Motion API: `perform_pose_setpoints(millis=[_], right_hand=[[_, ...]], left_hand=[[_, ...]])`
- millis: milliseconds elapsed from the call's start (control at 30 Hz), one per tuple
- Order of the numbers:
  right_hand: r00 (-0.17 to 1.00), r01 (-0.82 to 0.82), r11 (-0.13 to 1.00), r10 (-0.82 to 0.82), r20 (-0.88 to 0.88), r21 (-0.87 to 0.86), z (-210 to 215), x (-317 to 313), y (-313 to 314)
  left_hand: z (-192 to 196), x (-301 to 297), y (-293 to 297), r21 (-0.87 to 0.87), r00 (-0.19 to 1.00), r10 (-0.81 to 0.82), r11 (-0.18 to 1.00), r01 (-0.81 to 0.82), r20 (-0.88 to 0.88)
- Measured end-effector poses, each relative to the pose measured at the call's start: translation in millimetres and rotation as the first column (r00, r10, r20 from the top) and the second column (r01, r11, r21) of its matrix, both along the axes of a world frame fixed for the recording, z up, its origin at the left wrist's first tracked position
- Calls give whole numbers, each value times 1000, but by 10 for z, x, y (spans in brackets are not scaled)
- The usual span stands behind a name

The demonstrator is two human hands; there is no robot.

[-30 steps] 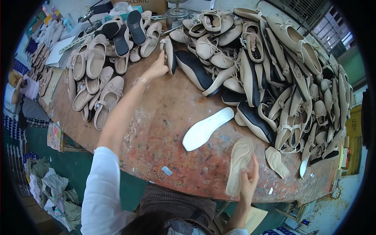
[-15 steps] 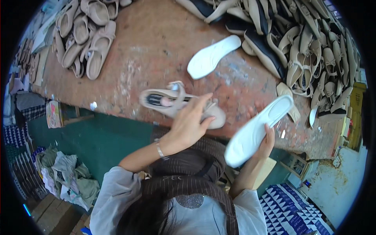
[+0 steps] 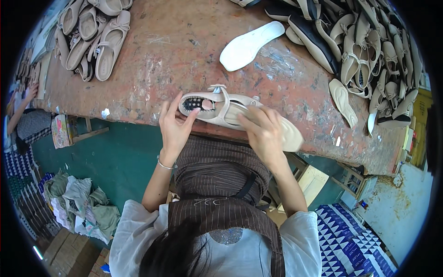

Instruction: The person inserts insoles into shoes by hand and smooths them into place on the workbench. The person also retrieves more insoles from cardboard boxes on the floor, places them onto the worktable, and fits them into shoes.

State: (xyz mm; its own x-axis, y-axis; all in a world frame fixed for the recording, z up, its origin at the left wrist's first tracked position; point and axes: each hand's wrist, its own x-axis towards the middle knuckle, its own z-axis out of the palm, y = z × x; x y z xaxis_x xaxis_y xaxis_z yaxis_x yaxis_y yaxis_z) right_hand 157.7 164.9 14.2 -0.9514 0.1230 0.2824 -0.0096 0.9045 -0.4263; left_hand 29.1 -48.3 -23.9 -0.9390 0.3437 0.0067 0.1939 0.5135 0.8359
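Observation:
A beige strapped shoe point(image 3: 214, 115) lies on its sole near the table's front edge, heel to the left. Its dark, dotted inner sole shows at the heel. My left hand point(image 3: 174, 131) grips that heel between thumb and fingers. With its fingers bent, my right hand point(image 3: 266, 134) holds a beige insole point(image 3: 291, 136) at the shoe's front. One end of the insole sticks out to the right of my hand; its other end lies over or inside the shoe opening, partly hidden by my fingers.
A white insole point(image 3: 251, 46) lies behind the shoe. Another beige insole point(image 3: 343, 102) rests to the right. Beige shoes are heaped at the far left point(image 3: 110, 44) and back right point(image 3: 355, 64) of the worn table point(image 3: 152, 69). A wooden stool point(image 3: 311, 184) stands below the front edge.
My right hand has brought the insole left to the shoe and turned its beige side up. My left hand has moved from the shoe's front to its heel.

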Motion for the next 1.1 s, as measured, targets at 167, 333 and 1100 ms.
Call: perform_pose_setpoints(millis=[167,333,1100], right_hand=[[997,-70,969,58,-55,-237,-300,-417,-263],[994,-88,947,64,-85,-308,-402,-637,-368],[968,-96,988,64,241,121,-133,-405,-464]], left_hand=[[-39,-80,27,90,996,-14,996,6,89],[-214,-153,-54,185,993,5,982,-26,115],[-178,-372,87,77,968,103,989,-123,227]])
